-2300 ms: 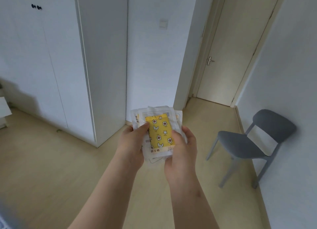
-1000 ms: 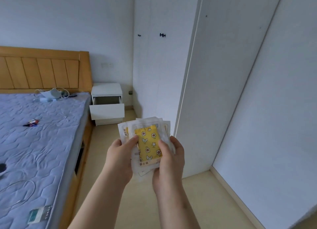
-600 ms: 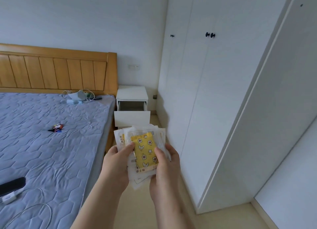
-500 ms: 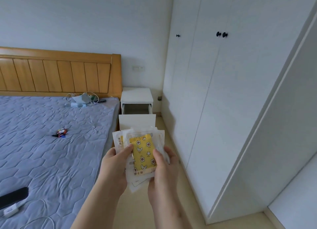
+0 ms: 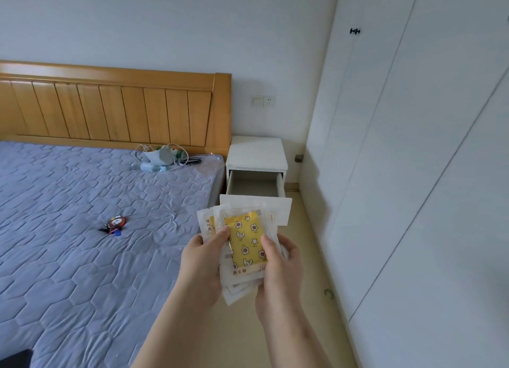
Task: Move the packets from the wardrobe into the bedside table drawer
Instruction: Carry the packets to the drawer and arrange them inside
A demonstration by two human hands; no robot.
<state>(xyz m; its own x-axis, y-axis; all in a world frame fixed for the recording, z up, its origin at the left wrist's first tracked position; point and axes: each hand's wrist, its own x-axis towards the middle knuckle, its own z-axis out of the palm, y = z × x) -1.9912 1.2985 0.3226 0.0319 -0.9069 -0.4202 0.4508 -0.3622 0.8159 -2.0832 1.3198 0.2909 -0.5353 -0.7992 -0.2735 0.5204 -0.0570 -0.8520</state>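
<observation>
Packets (image 5: 245,246): out of the wardrobe (image 5: 413,147), stacked in my hands, yellow one on top. Drawer (image 5: 254,187): open ahead, no packets visible inside; approach and drop-off remain. Left hand (image 5: 202,260): thumb pinches stack's left edge. Right hand (image 5: 281,263): thumb pinches its right edge.

Fanned packets (image 5: 245,246) (yellow on top)

Packets (image 5: 246,246) lie between my left hand (image 5: 202,263) and right hand (image 5: 281,268), drawer (image 5: 254,187) beyond at twelve o'clock, bed (image 5: 82,230) at nine, wardrobe (image 5: 399,175) at three.
</observation>
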